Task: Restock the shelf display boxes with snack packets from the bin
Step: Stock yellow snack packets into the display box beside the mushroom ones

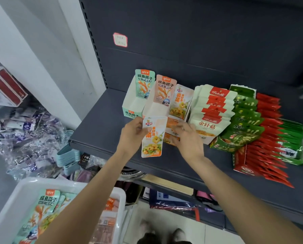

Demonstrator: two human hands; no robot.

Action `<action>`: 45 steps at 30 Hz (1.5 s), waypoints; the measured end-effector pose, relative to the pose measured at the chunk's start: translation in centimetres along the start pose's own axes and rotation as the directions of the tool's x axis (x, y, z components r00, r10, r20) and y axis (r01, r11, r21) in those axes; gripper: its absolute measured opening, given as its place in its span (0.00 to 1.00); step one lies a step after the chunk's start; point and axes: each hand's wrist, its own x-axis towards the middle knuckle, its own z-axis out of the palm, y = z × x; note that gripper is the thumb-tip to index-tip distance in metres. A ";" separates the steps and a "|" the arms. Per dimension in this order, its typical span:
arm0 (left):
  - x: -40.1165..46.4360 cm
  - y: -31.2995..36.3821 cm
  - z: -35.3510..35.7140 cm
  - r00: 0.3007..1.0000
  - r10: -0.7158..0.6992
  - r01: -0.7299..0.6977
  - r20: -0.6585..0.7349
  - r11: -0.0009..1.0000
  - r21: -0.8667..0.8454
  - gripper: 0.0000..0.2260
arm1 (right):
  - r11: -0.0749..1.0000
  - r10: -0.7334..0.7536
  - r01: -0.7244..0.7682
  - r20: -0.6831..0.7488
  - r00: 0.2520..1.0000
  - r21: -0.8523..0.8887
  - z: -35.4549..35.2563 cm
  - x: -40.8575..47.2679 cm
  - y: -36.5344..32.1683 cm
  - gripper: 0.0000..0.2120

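Near the shelf's front edge, the left hand (132,133) pinches an orange snack packet (152,137) upright for loading while the right hand (187,138), fingers relaxed, steadies the orange display box (171,127).

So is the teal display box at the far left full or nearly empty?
Nearly empty: the teal display box shows one teal packet upright at its back, bare white interior ahead.

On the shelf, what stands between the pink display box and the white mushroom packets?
In the head view, the orange display box stands between the pink display box and the white mushroom packets, with one matching packet upright at its back.
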 end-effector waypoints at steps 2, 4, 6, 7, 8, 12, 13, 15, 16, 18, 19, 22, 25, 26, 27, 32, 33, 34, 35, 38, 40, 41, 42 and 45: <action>0.3 -0.2 -0.2 1.000 0.001 -0.001 0.006 1.000 0.008 0.06 | 0.999 0.031 -0.032 0.045 0.999 0.038 0.1 0.1 0.1 0.16; 0.6 -0.4 -0.3 1.000 0.000 0.000 0.018 1.000 0.021 0.05 | 0.999 0.038 -0.040 0.059 0.998 0.035 0.3 0.3 0.3 0.14; 0.7 -0.5 -0.3 1.000 -0.002 0.002 0.014 0.999 0.034 0.04 | 0.999 0.039 -0.039 0.052 0.998 0.005 0.4 0.4 0.3 0.12; 0.7 -0.6 -0.4 1.000 -0.003 0.003 0.006 1.000 0.030 0.04 | 0.999 0.043 -0.044 0.047 0.998 0.009 0.3 0.4 0.2 0.11; 0.8 -0.6 -0.4 1.000 -0.004 0.004 -0.001 1.000 0.022 0.04 | 0.998 0.049 -0.050 0.034 0.998 0.036 0.4 0.5 0.2 0.10; 1.1 -0.3 -0.5 1.000 -0.008 0.008 -0.023 1.000 -0.010 0.04 | 0.985 0.105 -0.103 -0.011 0.994 0.142 0.0 0.8 -0.1 0.07; 1.2 -0.2 -0.5 1.000 -0.009 0.009 -0.026 1.000 -0.012 0.04 | 0.982 0.117 -0.114 -0.007 0.993 0.153 -0.1 0.9 -0.2 0.06; 1.2 -0.1 -0.5 1.000 -0.017 0.016 -0.023 1.000 -0.024 0.05 | 0.975 0.143 -0.142 0.009 0.990 0.171 -0.1 1.1 -0.3 0.03; 1.3 -0.1 -0.5 1.000 -0.024 0.023 -0.019 0.999 -0.034 0.05 | 0.969 0.154 -0.155 0.019 0.988 0.191 -0.2 1.3 -0.2 0.00; 1.4 -0.2 -0.6 0.999 -0.036 0.035 -0.013 0.998 -0.043 0.05 | 0.962 0.156 -0.160 0.037 0.987 0.221 -0.5 1.4 -0.2 0.05; 1.4 -0.1 -0.6 0.999 -0.040 0.040 -0.009 0.998 -0.042 0.05 | 0.961 0.146 -0.154 0.048 0.988 0.230 -0.6 1.4 -0.2 0.05; 1.5 0.2 -0.8 0.999 -0.035 0.035 0.005 0.998 -0.051 0.07 | 0.970 0.101 -0.111 0.056 0.993 0.217 -1.4 1.3 -0.2 0.07; 1.5 0.8 -1.1 1.000 -0.010 0.011 0.013 0.996 -0.086 0.08 | 0.997 0.059 -0.060 0.032 0.998 0.048 -2.3 1.0 -0.5 0.11; 1.5 1.0 -1.3 1.000 0.002 0.000 0.018 0.994 -0.112 0.07 | 0.999 0.042 -0.042 0.007 0.999 0.004 -2.7 1.0 -0.6 0.12; 1.6 1.4 -1.4 1.000 0.019 -0.016 0.021 0.991 -0.129 0.07 | 0.999 0.032 -0.033 -0.017 0.999 -0.021 -3.3 1.0 -0.9 0.12; 2.3 3.8 -1.4 0.996 0.084 -0.077 0.041 0.987 -0.140 0.06 | 0.998 0.005 -0.008 -0.038 0.999 -0.065 -5.5 2.0 -1.6 0.11; 2.4 4.3 -1.3 0.993 0.094 -0.083 0.067 0.986 -0.146 0.06 | 0.998 0.009 -0.011 -0.027 1.000 -0.060 -5.8 2.1 -1.7 0.10; 2.4 4.6 -1.1 0.989 0.101 -0.085 0.104 0.985 -0.150 0.07 | 0.999 0.013 -0.014 -0.026 1.000 -0.046 -5.9 2.2 -1.7 0.10; 2.5 4.7 -0.9 0.984 0.106 -0.086 0.146 0.987 -0.133 0.07 | 0.999 0.018 -0.019 -0.024 1.000 -0.036 -6.0 2.2 -1.7 0.10; 2.4 4.1 -0.2 0.962 0.096 -0.111 0.256 0.993 0.041 0.10 | 0.999 0.023 -0.024 -0.018 1.000 -0.035 -5.9 2.4 -1.7 0.08; 2.1 3.5 0.4 0.956 0.081 -0.114 0.280 0.988 0.103 0.13 | 0.998 0.049 -0.049 -0.001 0.999 0.024 -5.4 2.4 -1.5 0.07; 2.0 3.2 0.5 0.957 0.078 -0.112 0.278 0.988 0.107 0.14 | 0.996 0.069 -0.070 0.007 0.998 0.063 -5.1 2.4 -1.3 0.07; 1.9 3.0 0.6 0.959 0.079 -0.113 0.272 0.987 0.112 0.14 | 0.992 0.088 -0.088 0.013 0.996 0.094 -4.7 2.2 -1.0 0.08; 1.8 2.3 0.8 0.957 0.084 -0.135 0.276 0.976 0.171 0.12 | 0.989 0.110 -0.112 0.018 0.994 0.099 -3.8 1.8 -0.4 0.08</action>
